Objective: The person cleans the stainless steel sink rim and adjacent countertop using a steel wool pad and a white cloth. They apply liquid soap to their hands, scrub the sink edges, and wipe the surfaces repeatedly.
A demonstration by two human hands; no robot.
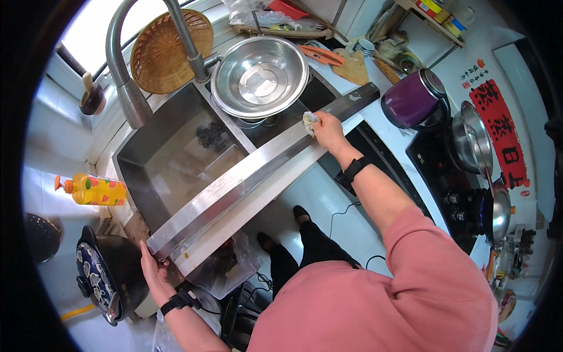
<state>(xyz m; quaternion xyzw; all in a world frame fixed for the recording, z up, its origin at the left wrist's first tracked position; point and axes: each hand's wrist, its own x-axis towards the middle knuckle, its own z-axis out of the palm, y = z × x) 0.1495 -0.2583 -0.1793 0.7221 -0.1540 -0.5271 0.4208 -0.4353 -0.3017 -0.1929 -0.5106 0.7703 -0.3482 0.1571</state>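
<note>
A long stainless-steel rail or panel [246,169] lies slantwise across the front of the steel sink [145,176]. My right hand [329,131] presses a crumpled pale cloth [309,122] on its upper face, towards the far end. At the near end, my left hand [155,270] rests with spread fingers against the rail's corner; whether it grips is not plain. Cloudy water and a dark scouring pad [211,135] are in the sink basin. Nested steel bowls [260,78] sit over the other basin, beside the curved faucet [132,99].
A yellow soap bottle [99,190] and a dark lidded pot [127,268] stand at left. A wicker basket [171,50] leans behind the faucet. At right are a purple kettle [411,99] and a stove with a steel pan [477,141]. A cable runs along the floor.
</note>
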